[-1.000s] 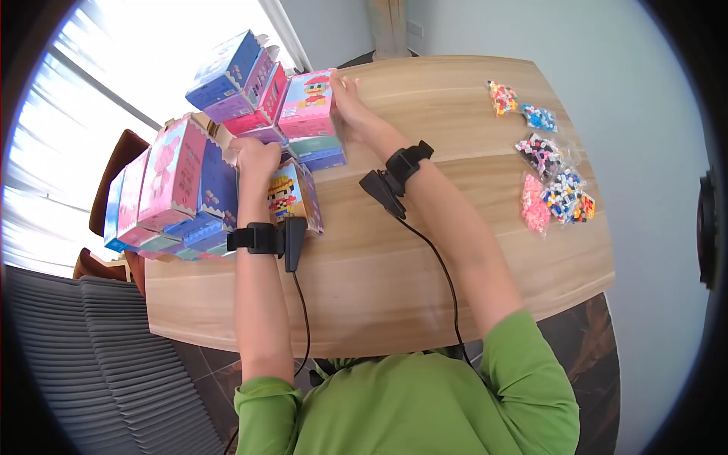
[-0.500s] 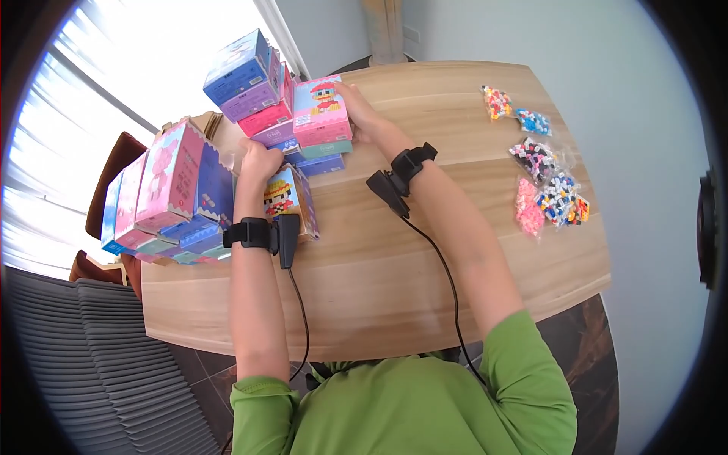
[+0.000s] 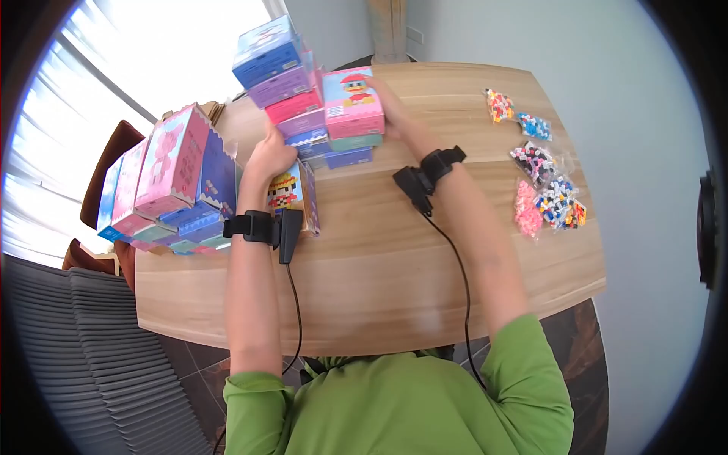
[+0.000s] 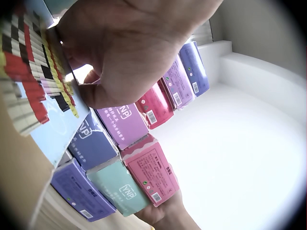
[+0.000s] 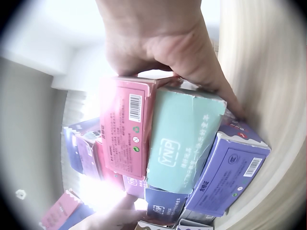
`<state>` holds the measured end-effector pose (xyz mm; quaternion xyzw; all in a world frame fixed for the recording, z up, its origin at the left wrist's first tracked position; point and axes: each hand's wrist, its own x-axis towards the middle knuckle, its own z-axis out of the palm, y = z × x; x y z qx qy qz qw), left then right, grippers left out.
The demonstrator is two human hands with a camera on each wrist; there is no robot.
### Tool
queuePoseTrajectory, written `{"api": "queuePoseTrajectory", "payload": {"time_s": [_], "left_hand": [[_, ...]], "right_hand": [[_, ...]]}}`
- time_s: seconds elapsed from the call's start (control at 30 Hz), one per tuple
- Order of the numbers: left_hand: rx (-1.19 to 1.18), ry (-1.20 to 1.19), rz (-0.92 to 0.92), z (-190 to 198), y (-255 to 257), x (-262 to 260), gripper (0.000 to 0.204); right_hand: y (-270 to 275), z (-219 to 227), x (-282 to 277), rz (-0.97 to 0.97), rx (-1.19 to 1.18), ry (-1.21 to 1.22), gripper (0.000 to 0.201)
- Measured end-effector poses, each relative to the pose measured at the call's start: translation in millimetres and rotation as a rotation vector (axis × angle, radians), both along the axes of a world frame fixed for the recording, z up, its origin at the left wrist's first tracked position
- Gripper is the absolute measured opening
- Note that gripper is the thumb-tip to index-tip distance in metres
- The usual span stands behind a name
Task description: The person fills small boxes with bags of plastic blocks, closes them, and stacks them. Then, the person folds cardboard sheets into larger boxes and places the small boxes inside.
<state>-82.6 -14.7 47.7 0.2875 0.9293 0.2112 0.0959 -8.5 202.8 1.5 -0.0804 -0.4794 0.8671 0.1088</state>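
Observation:
Two stacks of cardboard toy boxes stand between the hands in the head view. My left hand (image 3: 271,158) is at the near left side of the taller stack, beside the purple box (image 3: 305,122) and the blue box (image 3: 309,142). My right hand (image 3: 388,106) rests along the right side of the shorter stack, whose pink box (image 3: 354,121) lies over a mint-green box (image 5: 184,139) and a violet box (image 5: 229,172). On the taller stack, a blue box (image 3: 267,57) tops a lilac box (image 3: 280,87) and a red-pink box (image 3: 294,106). Some fingers are hidden behind the boxes.
A box with a pixel figure (image 3: 292,199) stands close by the left wrist. More boxes, pink (image 3: 171,163) and blue (image 3: 216,178) among them, are grouped at the table's left. Bags of small bricks (image 3: 535,161) lie along the right side of the wooden table (image 3: 425,303).
Both stacks have slid to the right across the table, with both hands moving along beside them. The grouped boxes at the left and the brick bags have stayed put.

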Motion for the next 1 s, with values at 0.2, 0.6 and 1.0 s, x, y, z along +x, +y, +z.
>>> {"api": "queuePoseTrajectory", "payload": {"time_s": [0.2,0.6,1.0], "left_hand": [[0.082,-0.14,-0.166,8.4,6.2,21.5,0.065],[-0.319,0.336,-0.268,16.4,-37.9,85.9,0.075],[-0.117,0.455,-0.417,12.1,-83.3,128.9,0.083]], "right_hand": [[38.4,-2.9,46.1,-0.193,0.28,-0.015,0.04],[64.2,37.0,42.6,-0.134,0.993,-0.122,0.041],[66.9,72.7,95.8,-0.486,0.703,0.225,0.022]]}}
